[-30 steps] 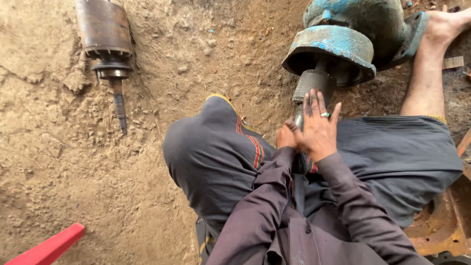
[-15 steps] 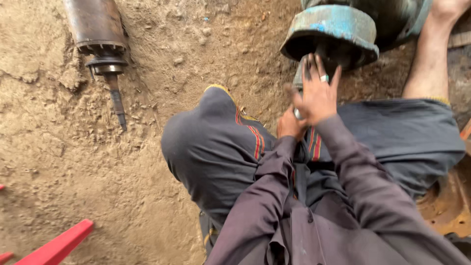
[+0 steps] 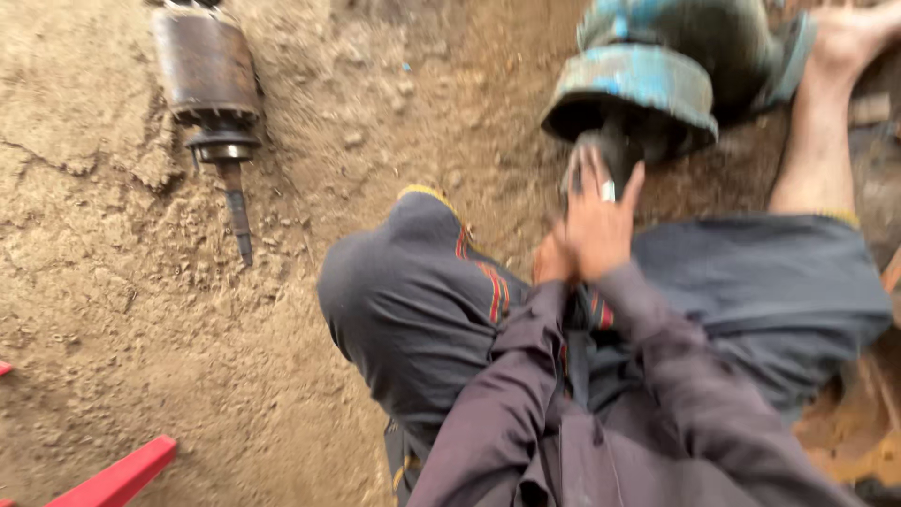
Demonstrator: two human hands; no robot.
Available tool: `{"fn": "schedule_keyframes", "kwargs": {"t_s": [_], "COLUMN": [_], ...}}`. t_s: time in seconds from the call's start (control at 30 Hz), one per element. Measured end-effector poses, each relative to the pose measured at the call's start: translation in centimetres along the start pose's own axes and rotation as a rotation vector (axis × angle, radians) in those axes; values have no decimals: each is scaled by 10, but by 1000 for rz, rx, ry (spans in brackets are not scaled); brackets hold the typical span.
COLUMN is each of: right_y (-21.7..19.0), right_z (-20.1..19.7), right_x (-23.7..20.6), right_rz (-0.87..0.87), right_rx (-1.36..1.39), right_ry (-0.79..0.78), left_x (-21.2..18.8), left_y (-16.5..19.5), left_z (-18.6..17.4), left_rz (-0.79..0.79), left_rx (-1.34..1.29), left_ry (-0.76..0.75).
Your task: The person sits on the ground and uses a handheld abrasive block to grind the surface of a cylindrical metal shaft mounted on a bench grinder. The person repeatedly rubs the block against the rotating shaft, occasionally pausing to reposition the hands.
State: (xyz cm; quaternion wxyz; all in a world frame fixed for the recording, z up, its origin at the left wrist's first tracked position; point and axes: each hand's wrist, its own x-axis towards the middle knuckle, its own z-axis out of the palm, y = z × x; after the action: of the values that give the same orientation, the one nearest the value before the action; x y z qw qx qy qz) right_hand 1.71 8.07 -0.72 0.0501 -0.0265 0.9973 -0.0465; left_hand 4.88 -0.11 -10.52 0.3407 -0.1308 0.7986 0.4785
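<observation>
Blue pump housing (image 3: 648, 89) is seen upper right, its dark shaft (image 3: 601, 155) pressed by the right hand (image 3: 598, 225), fingers spread; the left hand (image 3: 552, 260) is half hidden, fingers unclear. Since the earlier frame, the rusty rotor (image 3: 208, 84) has shifted right.

Blue pump housing (image 3: 648, 89): cast metal, paint chipped and worn, matt, grimy. Shaft (image 3: 601, 155) under right hand (image 3: 596, 225): dark bare metal, dull. Rotor (image 3: 208, 80) on ground: rusty brown metal, rough; its spindle grey, greasy. Ground (image 3: 141, 310): dry crumbly earth, coarse. Trousers (image 3: 422, 300): grey woven cloth, matt. Red bar (image 3: 117, 477): smooth painted finish.
</observation>
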Motion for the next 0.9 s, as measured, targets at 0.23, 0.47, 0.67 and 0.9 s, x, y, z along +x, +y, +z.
{"fn": "schedule_keyframes", "kwargs": {"t_s": [0.23,0.47,0.67,0.9], "right_y": [7,4,9,3], "right_z": [-8,-7,-7,-14], "right_x": [2,-13,-11,-7], "right_rz": [48,7,102,162], "right_rx": [188,123,243,244], "right_ry": [38,100,73,-35], "left_x": [-3,2,-3,5], "left_y": [-19,-16,-4,-7], "left_z": [14,9,3,6], "left_rz": [128,86,101,14], "left_rx": [71,-13,36,73], "left_ry": [145,157,109,153]}}
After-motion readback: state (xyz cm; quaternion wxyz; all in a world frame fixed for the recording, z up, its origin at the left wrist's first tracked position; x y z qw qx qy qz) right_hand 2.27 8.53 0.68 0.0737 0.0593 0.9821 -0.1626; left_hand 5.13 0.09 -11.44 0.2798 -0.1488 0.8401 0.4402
